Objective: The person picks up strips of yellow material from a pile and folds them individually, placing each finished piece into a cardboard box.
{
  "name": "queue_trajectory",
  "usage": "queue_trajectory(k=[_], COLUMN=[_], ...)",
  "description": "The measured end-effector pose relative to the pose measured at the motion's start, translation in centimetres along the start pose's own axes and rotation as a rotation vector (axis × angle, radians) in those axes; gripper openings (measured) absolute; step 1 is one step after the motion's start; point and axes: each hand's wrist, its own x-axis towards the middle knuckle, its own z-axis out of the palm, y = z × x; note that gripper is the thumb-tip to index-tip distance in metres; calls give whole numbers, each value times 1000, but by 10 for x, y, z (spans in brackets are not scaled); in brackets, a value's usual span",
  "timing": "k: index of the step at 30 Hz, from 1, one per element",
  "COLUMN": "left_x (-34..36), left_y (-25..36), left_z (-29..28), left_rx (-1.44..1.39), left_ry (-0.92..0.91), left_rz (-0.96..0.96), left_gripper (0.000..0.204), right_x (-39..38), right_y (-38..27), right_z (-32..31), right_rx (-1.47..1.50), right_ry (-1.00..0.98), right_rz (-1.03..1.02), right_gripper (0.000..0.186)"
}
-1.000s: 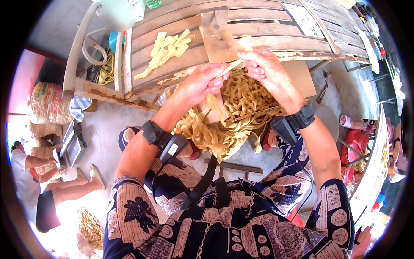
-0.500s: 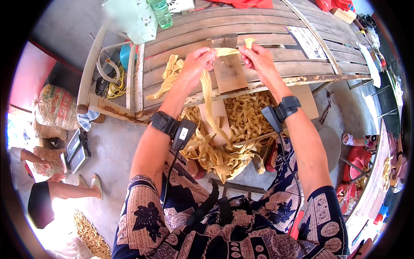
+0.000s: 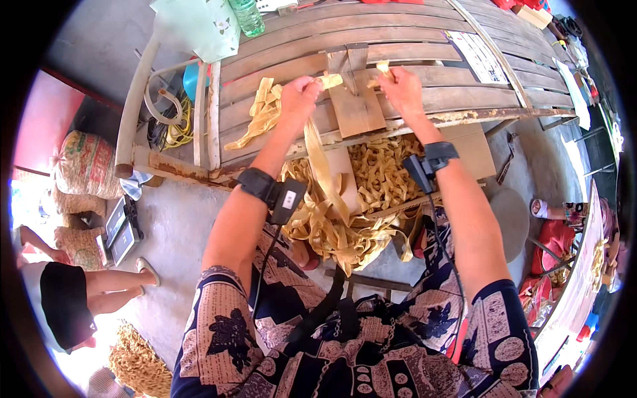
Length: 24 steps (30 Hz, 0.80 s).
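strip: a long pale yellow strip (image 3: 323,162), some flat leaf or fibre stuff, sits top centre of the frame. Its upper end is pinched in the left hand, then it hangs down past the bench edge into the heap below

left hand (image 3: 300,98): upper middle, fingers curled tight round the strip's top end, so basically closed on it. Resting right over the bench slats, just left of the wooden block

right hand (image 3: 401,88): a bit right of centre up top, fingers pinched narrow on a small yellow piece (image 3: 383,67) at the fingertips. Can't tell if that bit is joined to the long strip, since the upright slat hides the gap between them

wooden block (image 3: 357,109): flat brownish board with a thin upright slat (image 3: 349,61) sticking up from it, sitting between the two hands

bench (image 3: 424,30): weathered wooden slats, curving across the whole top of the frame

loose strips (image 3: 260,113): a small bunch lying on the slats, just left of the left hand

heap (image 3: 345,222): big tangled pile of the same yellow strips, centre frame, below the bench edge and between the forearms

wrists: both have a dark strap with a small black box on it, with a cable running down from each

extras: green bottle (image 3: 247,14) at top, a bit left of centre; a person's legs at lower left
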Motion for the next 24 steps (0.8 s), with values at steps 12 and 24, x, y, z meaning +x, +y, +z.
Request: queue_trajectory(k=[12, 24], left_x=[-89, -91], left_y=[57, 35], left_z=[26, 33], left_rx=[-51, 99], left_ry=[-582, -383], left_rz=[65, 318], left_gripper=[21, 9], right_x=[-69, -68], right_y=[-66, -52], right_z=[-86, -83], right_rx=[270, 241], right_ry=[-683, -425], right_rz=[-12, -80], right_gripper=[19, 25])
